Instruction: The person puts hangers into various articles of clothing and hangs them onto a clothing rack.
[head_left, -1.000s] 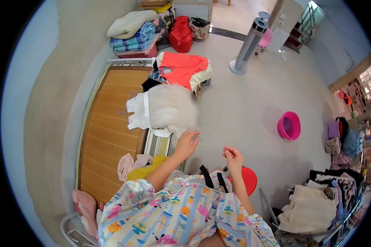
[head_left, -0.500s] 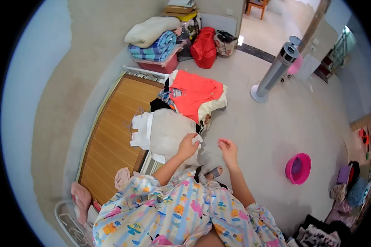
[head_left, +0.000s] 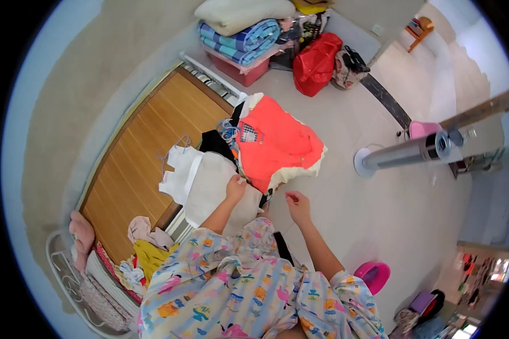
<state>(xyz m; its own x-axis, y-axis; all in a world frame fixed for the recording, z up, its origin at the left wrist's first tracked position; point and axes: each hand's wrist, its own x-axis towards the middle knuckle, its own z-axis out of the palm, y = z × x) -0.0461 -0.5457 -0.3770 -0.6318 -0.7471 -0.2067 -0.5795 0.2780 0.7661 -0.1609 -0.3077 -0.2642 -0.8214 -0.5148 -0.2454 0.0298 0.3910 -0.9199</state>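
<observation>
A white sleeveless dress (head_left: 216, 183) lies on a hanger across the bed's edge. My left hand (head_left: 236, 189) is over its skirt with the fingers curled; whether cloth is between them is hidden. To the right, above the floor, my right hand (head_left: 298, 207) has its fingers bent together, and nothing shows in them. Just beyond both hands lies a coral-red shirt (head_left: 280, 144), spread over a cream garment (head_left: 316, 164). Blue hangers (head_left: 229, 131) and a black garment (head_left: 216, 143) sit at the shirt's left side.
The bed has a brown mat (head_left: 147, 152) and a white metal rail (head_left: 214, 76). Yellow cloth (head_left: 152, 257) lies near its front end. A folded checked quilt (head_left: 240, 42), a red bag (head_left: 316, 63), a tower fan (head_left: 401, 154) and a pink basin (head_left: 374, 276) stand around.
My view has turned and shifted. My left hand has moved from the dress's hem to farther over its skirt. Yellow cloth has come into view at the lower left.
</observation>
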